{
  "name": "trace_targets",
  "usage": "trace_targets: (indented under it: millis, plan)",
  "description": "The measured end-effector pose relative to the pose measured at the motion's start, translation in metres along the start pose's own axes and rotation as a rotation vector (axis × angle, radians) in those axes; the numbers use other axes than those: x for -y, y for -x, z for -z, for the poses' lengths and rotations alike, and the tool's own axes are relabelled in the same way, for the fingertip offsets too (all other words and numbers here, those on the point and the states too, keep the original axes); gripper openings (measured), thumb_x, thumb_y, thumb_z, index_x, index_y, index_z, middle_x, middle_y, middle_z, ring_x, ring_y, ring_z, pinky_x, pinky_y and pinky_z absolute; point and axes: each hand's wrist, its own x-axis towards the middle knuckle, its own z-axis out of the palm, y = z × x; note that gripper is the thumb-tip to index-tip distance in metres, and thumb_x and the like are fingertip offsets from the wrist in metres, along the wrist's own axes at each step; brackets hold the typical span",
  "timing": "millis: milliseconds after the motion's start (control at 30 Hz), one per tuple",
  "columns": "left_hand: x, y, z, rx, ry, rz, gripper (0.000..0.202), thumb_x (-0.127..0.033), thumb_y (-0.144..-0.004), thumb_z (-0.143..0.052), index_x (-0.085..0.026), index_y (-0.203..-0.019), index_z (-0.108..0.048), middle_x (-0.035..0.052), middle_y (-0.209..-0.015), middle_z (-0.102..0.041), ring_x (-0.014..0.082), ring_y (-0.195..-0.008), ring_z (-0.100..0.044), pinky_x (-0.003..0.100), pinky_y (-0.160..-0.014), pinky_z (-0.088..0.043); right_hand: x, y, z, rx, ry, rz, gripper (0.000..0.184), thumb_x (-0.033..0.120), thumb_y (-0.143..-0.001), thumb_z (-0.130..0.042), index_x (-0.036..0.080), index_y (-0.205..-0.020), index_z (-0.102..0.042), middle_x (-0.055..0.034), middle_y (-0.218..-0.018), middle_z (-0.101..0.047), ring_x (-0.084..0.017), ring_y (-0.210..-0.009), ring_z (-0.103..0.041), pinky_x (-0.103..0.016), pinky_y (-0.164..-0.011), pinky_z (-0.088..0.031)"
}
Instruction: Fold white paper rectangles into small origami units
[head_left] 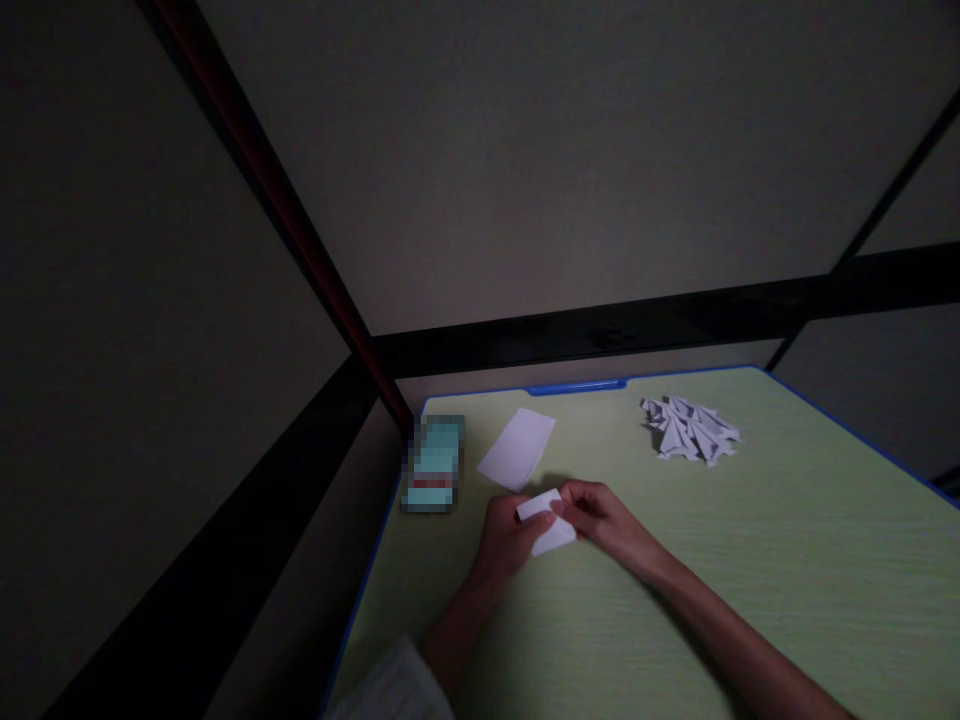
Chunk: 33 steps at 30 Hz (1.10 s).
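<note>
Between both hands is a small folded piece of white paper (553, 538), held a little above the table. My left hand (504, 540) grips its left side, thumb lying across the face of the paper. On the right edge, my right hand (596, 512) pinches it between thumb and fingers. The fingers behind the paper are partly hidden. A flat white sheet of paper (519, 448) lies just beyond my left hand. Farther off to the right sits a pile of folded paper pieces (690, 432) with pointed ends.
The light green table (750, 560) has a blue rim and a blue handle (577, 387) at its far edge. A pixelated phone-like object (435, 465) lies at the left edge. Pale wall panels (570, 170) with black bands stand close behind and to the left.
</note>
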Motion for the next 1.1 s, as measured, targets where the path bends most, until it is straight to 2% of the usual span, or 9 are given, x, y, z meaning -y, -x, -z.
trace_targets:
  millis: [200, 333, 500, 600, 700, 800, 1000, 1100]
  plan:
    - [-0.001, 0.0, -0.001, -0.026, 0.063, 0.008, 0.029, -0.036, -0.05, -0.063, -0.012, -0.045, -0.049, -0.0021, -0.043, -0.04, 0.0071, -0.043, -0.033, 0.02, -0.04, -0.021, -0.006, 0.001, -0.005, -0.129, 0.111, 0.046, 0.039, 0.052, -0.065, -0.049, 0.018, -0.051, -0.037, 0.0049, -0.048, -0.033, -0.008, -0.047, -0.029, -0.021, -0.043, -0.022]
    - [0.004, -0.001, -0.003, -0.089, 0.137, 0.009, 0.028, -0.035, -0.053, -0.063, -0.011, -0.047, -0.051, -0.003, -0.042, -0.04, 0.0066, -0.042, -0.033, 0.02, -0.04, -0.022, -0.006, 0.0, -0.007, -0.093, 0.002, 0.029, 0.041, 0.053, -0.067, -0.047, 0.017, -0.05, -0.038, 0.0055, -0.047, -0.032, -0.007, -0.045, -0.028, -0.021, -0.042, -0.021]
    - [0.01, -0.003, -0.003, -0.193, 0.26, -0.073, 0.024, -0.033, -0.058, -0.061, -0.01, -0.059, -0.057, -0.002, -0.05, -0.048, 0.0079, -0.048, -0.038, 0.019, -0.045, -0.029, -0.005, 0.001, -0.011, -0.051, -0.078, 0.026, 0.032, 0.038, -0.056, -0.064, 0.017, -0.055, -0.04, 0.0059, -0.052, -0.038, -0.007, -0.048, -0.035, -0.02, -0.044, -0.026]
    - [0.011, -0.003, -0.003, -0.203, 0.276, -0.066, 0.022, -0.032, -0.057, -0.062, -0.01, -0.059, -0.058, -0.0017, -0.051, -0.05, 0.0086, -0.049, -0.041, 0.019, -0.046, -0.031, -0.001, 0.001, -0.01, -0.144, -0.133, 0.044, 0.03, 0.035, -0.056, -0.064, 0.016, -0.054, -0.042, 0.0057, -0.05, -0.041, -0.007, -0.047, -0.036, -0.02, -0.045, -0.028]
    - [0.007, -0.002, -0.004, -0.18, 0.274, -0.038, 0.021, -0.03, -0.055, -0.063, -0.01, -0.058, -0.059, -0.0012, -0.05, -0.051, 0.0094, -0.049, -0.042, 0.02, -0.047, -0.033, 0.004, 0.0, -0.005, -0.223, -0.215, 0.079, 0.025, 0.035, -0.059, -0.063, 0.015, -0.06, -0.048, 0.005, -0.051, -0.045, -0.007, -0.047, -0.039, -0.02, -0.046, -0.03]
    - [0.001, 0.001, -0.006, -0.107, 0.242, -0.006, 0.021, -0.029, -0.053, -0.064, -0.009, -0.057, -0.06, -0.0005, -0.05, -0.052, 0.0105, -0.049, -0.045, 0.021, -0.048, -0.036, 0.006, 0.0, 0.0, -0.231, -0.233, 0.103, 0.024, 0.035, -0.06, -0.062, 0.014, -0.067, -0.052, 0.0042, -0.052, -0.048, -0.007, -0.047, -0.042, -0.02, -0.046, -0.032]
    - [-0.003, 0.002, -0.006, -0.069, 0.242, 0.014, 0.025, -0.034, -0.055, -0.063, -0.009, -0.055, -0.06, -0.001, -0.048, -0.051, 0.0098, -0.048, -0.045, 0.02, -0.047, -0.035, 0.002, 0.003, 0.001, -0.145, -0.109, 0.151, 0.019, 0.03, -0.065, -0.059, 0.013, -0.074, -0.056, 0.0022, -0.056, -0.051, -0.008, -0.049, -0.044, -0.021, -0.047, -0.034]
    - [-0.002, 0.002, -0.007, -0.066, 0.31, 0.048, 0.026, -0.035, -0.054, -0.064, -0.009, -0.06, -0.061, 0.0, -0.051, -0.053, 0.0102, -0.049, -0.046, 0.021, -0.049, -0.037, 0.002, 0.004, -0.001, -0.198, -0.082, 0.175, 0.016, 0.029, -0.066, -0.058, 0.014, -0.072, -0.055, 0.0022, -0.056, -0.05, -0.009, -0.05, -0.044, -0.021, -0.047, -0.036]
